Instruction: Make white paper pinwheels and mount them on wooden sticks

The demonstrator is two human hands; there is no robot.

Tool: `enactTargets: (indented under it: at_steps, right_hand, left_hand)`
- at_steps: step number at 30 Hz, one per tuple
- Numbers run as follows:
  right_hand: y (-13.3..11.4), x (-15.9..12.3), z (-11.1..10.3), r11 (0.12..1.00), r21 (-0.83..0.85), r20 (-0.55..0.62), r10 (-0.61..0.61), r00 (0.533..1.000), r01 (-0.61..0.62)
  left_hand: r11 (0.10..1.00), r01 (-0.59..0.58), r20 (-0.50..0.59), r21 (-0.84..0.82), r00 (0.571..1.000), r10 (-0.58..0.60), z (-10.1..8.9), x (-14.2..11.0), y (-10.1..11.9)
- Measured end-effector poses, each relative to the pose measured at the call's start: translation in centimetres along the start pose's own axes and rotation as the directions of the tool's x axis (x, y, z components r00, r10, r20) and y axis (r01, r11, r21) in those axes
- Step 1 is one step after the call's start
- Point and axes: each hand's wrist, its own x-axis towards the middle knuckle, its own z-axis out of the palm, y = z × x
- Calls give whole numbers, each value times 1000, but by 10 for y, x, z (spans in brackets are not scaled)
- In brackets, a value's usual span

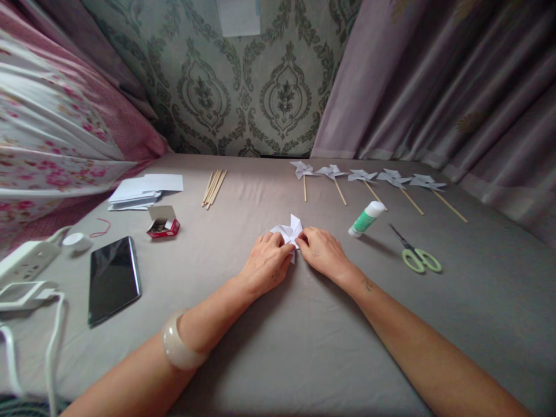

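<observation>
A white paper pinwheel [294, 225] without a stick lies low over the middle of the table, its folded blades pointing outward. My left hand [270, 255] grips it from the left, fingers bent around its near side. From the right, my right hand [320, 248] pinches it close to the centre. The fingertips of both hands nearly meet there and hide part of the paper. To the right of my hands stands a glue stick [366, 219] with a green label, leaning. Beyond it lie scissors [417, 255] with pale green handles.
Several finished pinwheels on sticks [333, 172] lie in a row at the back right. Wooden sticks [214, 189], a stack of white paper [139, 193], a small red box [163, 225], a phone [115, 281], a white cap [77, 243] and a power strip [28, 263] are on the left.
</observation>
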Motion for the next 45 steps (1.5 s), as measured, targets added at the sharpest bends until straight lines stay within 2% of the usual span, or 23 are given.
enactTargets:
  at_steps: [9, 17, 22, 26, 35, 40, 45]
  right_hand:
    - [-2, 0, 0, 999, 15, -14, 33, 999, -33]
    - [-1, -2, 7, 997, 69, -98, 29, 995, -22]
    - [4, -3, 10, 985, 157, -197, -42, 979, 74]
    - [10, -6, 12, 966, 201, -219, -119, 968, 164]
    - [11, -11, 13, 965, 156, -172, -183, 968, 210]
    - [5, -13, 7, 979, 64, -121, -187, 975, 196]
    - [-2, -15, -4, 979, -69, -21, -194, 981, 192]
  left_hand:
    - [1000, 6, 4, 27, 1000, -6, -1, 0, 1]
    - [997, 0, 8, 72, 1000, -1, -2, 0, 1]
    - [994, -2, 9, 107, 1000, 1, -4, 0, 3]
    - [992, -1, 7, 124, 1000, 0, -3, 0, 4]
    - [988, -6, 12, 153, 1000, 4, -3, 0, 5]
    - [986, -7, 5, 164, 1000, 6, -3, 0, 4]
    - [989, -9, 9, 147, 1000, 8, -3, 0, 4]
